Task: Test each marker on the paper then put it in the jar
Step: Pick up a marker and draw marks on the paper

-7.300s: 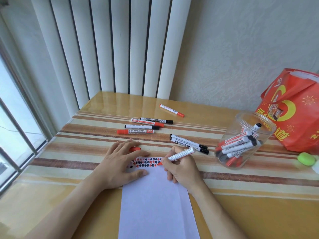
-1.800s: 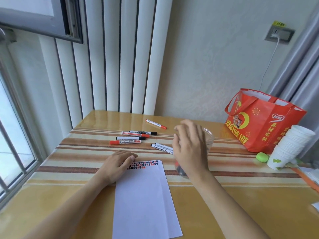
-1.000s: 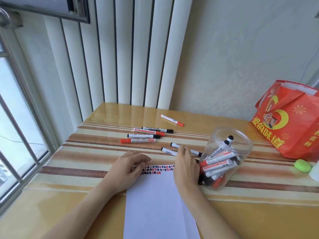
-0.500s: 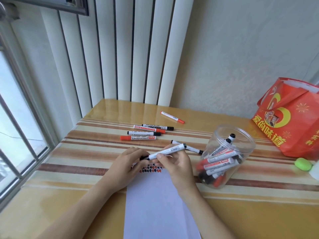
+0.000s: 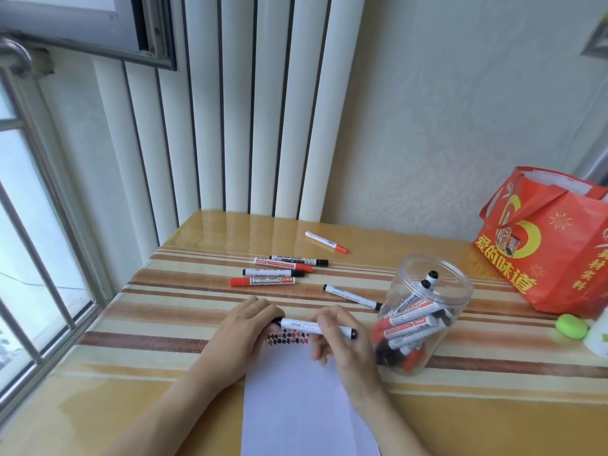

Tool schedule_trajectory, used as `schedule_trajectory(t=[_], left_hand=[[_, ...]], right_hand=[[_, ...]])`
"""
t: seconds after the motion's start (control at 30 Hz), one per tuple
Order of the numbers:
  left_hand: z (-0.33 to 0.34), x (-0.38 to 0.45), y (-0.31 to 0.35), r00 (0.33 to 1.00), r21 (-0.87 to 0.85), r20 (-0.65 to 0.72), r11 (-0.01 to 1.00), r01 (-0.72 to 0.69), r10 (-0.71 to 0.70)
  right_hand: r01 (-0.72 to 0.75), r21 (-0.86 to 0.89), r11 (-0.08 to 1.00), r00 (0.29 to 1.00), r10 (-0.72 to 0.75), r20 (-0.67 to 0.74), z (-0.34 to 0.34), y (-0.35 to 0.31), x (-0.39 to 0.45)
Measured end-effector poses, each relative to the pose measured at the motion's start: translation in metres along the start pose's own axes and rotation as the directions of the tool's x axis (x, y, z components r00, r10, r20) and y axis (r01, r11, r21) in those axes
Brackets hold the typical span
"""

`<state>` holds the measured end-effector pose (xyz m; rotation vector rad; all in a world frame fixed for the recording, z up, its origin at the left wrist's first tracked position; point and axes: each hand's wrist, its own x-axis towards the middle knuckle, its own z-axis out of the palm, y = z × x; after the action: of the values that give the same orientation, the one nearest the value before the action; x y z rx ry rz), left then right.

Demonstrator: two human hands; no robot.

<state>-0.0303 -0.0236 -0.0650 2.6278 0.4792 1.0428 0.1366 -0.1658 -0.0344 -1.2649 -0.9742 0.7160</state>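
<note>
while both hands (image 5: 339, 337) grip one marker (image 5: 301, 325), the clear jar (image 5: 427, 291) holds many markers (image 5: 408, 322).

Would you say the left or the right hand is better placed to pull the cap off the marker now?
The left hand, probably: its fingers already grip the black cap end of the marker, while the right hand holds the barrel.

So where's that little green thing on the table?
The green thing lies at the far right of the head view, on the table just in front of the red bag and to the right of the clear jar.
</note>
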Motion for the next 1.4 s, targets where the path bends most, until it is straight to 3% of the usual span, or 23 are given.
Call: schedule_trajectory(t=[0.07, 0.13, 0.2, 0.27, 0.43, 0.53, 0.9, 1.13, 1.4], left_hand=[[0.000, -0.001, -0.005, 0.998, 0.055, -0.045, 0.997, 0.047, -0.044], [0.002, -0.001, -0.006, 0.997, 0.083, -0.040, 0.995, 0.063, -0.059], [0.005, 0.001, -0.003, 0.999, 0.106, 0.008, 0.994, 0.032, -0.033], [0.006, 0.003, 0.000, 0.998, 0.105, 0.057, 0.994, -0.006, 0.000], [0.002, 0.002, 0.003, 0.997, 0.084, 0.074, 0.996, -0.019, 0.013], [0.002, 0.001, 0.006, 0.997, 0.092, 0.080, 0.995, -0.030, 0.022], [0.000, -0.002, 0.010, 0.994, 0.082, 0.108, 0.996, -0.033, 0.024], [0.002, -0.002, 0.007, 0.994, 0.054, 0.106, 0.998, -0.036, 0.030], [-0.002, 0.001, 0.004, 1.000, 0.015, -0.019, 1.000, 0.007, -0.007]], right_hand=[[0.240, -0.334, 0.912, 0.955, -0.283, -0.085, -0.013, 0.004, 0.005], [0.404, -0.705, 0.582, 0.847, -0.530, 0.048, -0.023, 0.006, 0.010], [0.476, -0.827, 0.299, 0.778, -0.582, 0.237, -0.020, 0.008, 0.011], [0.501, -0.843, 0.194, 0.783, -0.517, 0.346, -0.008, 0.014, 0.009], [0.441, -0.873, 0.211, 0.844, -0.428, 0.323, 0.016, 0.039, 0.013], [0.402, -0.901, 0.162, 0.842, -0.453, 0.294, 0.018, 0.044, 0.013], [0.381, -0.911, 0.158, 0.855, -0.434, 0.282, 0.019, 0.040, 0.007], [0.366, -0.925, 0.100, 0.827, -0.491, 0.274, 0.023, 0.040, 0.006], [0.328, -0.940, 0.096, 0.831, -0.502, 0.239, 0.015, 0.026, 0.003]])
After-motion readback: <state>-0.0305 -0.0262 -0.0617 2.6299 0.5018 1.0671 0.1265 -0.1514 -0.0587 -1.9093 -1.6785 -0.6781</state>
